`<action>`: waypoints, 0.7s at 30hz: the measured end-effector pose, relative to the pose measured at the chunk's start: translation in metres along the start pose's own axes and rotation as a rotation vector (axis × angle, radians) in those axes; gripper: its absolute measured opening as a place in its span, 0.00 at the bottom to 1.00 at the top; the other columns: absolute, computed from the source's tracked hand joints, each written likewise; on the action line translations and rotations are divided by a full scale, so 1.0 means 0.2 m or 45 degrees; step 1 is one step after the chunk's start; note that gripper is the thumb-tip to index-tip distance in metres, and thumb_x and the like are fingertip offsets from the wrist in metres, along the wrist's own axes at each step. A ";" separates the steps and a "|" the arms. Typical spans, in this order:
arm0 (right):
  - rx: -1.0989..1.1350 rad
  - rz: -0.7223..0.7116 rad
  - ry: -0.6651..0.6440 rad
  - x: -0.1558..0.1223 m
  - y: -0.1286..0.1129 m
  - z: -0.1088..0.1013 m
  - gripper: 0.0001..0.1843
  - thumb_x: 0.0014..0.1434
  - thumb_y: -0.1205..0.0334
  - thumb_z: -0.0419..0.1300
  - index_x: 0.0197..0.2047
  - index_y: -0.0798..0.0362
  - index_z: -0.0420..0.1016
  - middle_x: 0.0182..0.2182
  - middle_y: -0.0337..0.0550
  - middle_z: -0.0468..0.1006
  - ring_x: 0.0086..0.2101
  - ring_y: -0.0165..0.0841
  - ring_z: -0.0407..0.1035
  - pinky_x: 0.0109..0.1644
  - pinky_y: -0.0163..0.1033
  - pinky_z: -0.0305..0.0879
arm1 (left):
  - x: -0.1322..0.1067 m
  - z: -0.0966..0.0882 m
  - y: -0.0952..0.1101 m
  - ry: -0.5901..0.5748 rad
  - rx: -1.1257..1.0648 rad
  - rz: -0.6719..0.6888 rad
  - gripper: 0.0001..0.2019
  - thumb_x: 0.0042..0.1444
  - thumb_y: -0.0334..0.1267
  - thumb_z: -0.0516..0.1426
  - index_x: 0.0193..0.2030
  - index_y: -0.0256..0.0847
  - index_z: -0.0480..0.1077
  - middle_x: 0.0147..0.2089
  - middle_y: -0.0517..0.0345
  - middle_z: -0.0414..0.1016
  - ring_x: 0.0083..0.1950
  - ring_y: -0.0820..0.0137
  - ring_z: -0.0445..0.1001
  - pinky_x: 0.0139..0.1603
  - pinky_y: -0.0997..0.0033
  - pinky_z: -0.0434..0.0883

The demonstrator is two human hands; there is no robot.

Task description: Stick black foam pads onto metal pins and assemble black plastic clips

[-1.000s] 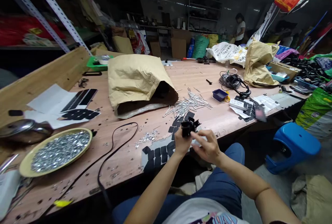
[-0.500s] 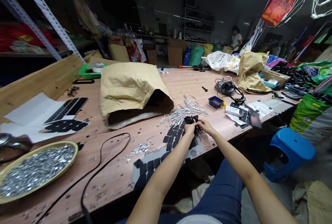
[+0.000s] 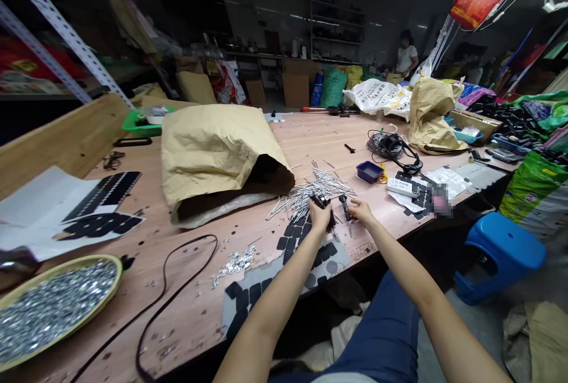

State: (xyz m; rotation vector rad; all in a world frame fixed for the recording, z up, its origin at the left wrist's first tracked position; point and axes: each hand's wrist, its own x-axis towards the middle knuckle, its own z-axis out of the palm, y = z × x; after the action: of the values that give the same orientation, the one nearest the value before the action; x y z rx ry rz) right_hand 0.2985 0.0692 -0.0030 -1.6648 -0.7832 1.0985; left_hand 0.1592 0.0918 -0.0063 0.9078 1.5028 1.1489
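Note:
Above the front of the table, my left hand is closed around a bunch of small black plastic parts. To its right, my right hand pinches a single black part with a thin metal rod, its rod pointing down. The two hands are apart. Just beyond them lies a loose pile of thin metal rods. Black rounded pads lie in rows beneath and beside my left forearm, some on a grey sheet. My fingers hide part of what each hand holds.
An open brown paper bag stands left of the rods. Small metal rings lie near a black cable and a yellow dish. A purple tray sits right, a blue stool below. One person is far back.
My hands were together at the black parts and have separated. My right hand has drawn one black part with a rod off to the right. The view has shifted slightly.

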 end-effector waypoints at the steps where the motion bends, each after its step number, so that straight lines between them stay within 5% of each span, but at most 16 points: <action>1: 0.018 -0.020 0.019 -0.01 -0.01 -0.02 0.29 0.40 0.74 0.64 0.48 0.63 0.69 0.14 0.29 0.67 0.17 0.24 0.62 0.20 0.28 0.55 | -0.02 -0.02 0.00 0.023 0.059 0.113 0.34 0.43 0.30 0.63 0.59 0.36 0.58 0.67 0.37 0.56 0.69 0.55 0.53 0.68 0.57 0.53; 4: 0.084 -0.112 0.034 -0.07 -0.03 -0.05 0.27 0.39 0.71 0.65 0.46 0.59 0.70 0.18 0.30 0.70 0.21 0.24 0.65 0.24 0.29 0.57 | -0.08 -0.08 -0.01 -0.118 0.188 0.401 0.30 0.47 0.32 0.61 0.59 0.38 0.59 0.65 0.40 0.58 0.69 0.57 0.54 0.68 0.56 0.53; 7: 0.161 -0.327 -0.072 -0.17 -0.02 -0.03 0.27 0.37 0.64 0.67 0.43 0.56 0.70 0.24 0.36 0.76 0.26 0.27 0.69 0.29 0.31 0.61 | -0.17 -0.12 -0.05 -0.543 0.054 0.330 0.23 0.49 0.34 0.60 0.53 0.37 0.65 0.49 0.43 0.73 0.51 0.60 0.74 0.55 0.58 0.68; 9: 0.107 -0.506 -0.161 -0.24 -0.01 0.00 0.26 0.41 0.57 0.66 0.44 0.55 0.69 0.29 0.40 0.78 0.29 0.30 0.71 0.32 0.35 0.65 | -0.23 -0.14 -0.07 -0.706 -0.083 0.257 0.21 0.51 0.38 0.58 0.52 0.35 0.66 0.38 0.50 0.76 0.36 0.67 0.77 0.43 0.63 0.74; 13: -0.546 -1.013 -0.048 -0.41 -0.01 0.02 0.30 0.50 0.50 0.61 0.53 0.55 0.66 0.46 0.55 0.76 0.46 0.42 0.70 0.48 0.49 0.67 | -0.32 -0.28 -0.05 -0.639 -0.040 0.420 0.14 0.53 0.40 0.55 0.45 0.38 0.71 0.31 0.55 0.75 0.30 0.71 0.74 0.37 0.69 0.72; 16: -1.250 -1.374 0.003 -0.52 -0.04 0.00 0.38 0.50 0.51 0.62 0.60 0.60 0.61 0.60 0.62 0.63 0.61 0.49 0.54 0.64 0.59 0.46 | -0.35 -0.43 0.01 -0.614 0.182 0.559 0.08 0.51 0.38 0.56 0.36 0.40 0.73 0.30 0.55 0.75 0.33 0.68 0.73 0.40 0.70 0.69; 18: -1.564 -1.494 -0.053 -0.58 -0.07 -0.02 0.37 0.51 0.52 0.63 0.61 0.61 0.61 0.62 0.62 0.60 0.63 0.49 0.50 0.67 0.60 0.36 | -0.38 -0.52 0.05 -0.727 0.327 0.549 0.08 0.52 0.40 0.54 0.30 0.41 0.72 0.26 0.57 0.73 0.30 0.69 0.71 0.36 0.71 0.67; 21: -1.722 -1.546 -0.073 -0.66 -0.10 -0.05 0.27 0.52 0.53 0.63 0.53 0.57 0.69 0.56 0.58 0.68 0.60 0.49 0.55 0.67 0.61 0.34 | -0.43 -0.59 0.09 -0.902 0.487 0.486 0.13 0.54 0.42 0.51 0.22 0.40 0.68 0.22 0.60 0.70 0.26 0.71 0.67 0.33 0.73 0.65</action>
State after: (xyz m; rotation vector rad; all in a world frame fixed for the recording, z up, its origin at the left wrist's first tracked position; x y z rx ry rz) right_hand 0.2557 -0.0420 0.0581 -1.5161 -2.4284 -0.4288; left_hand 0.0628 -0.0093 0.0388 1.7084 0.9846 0.6684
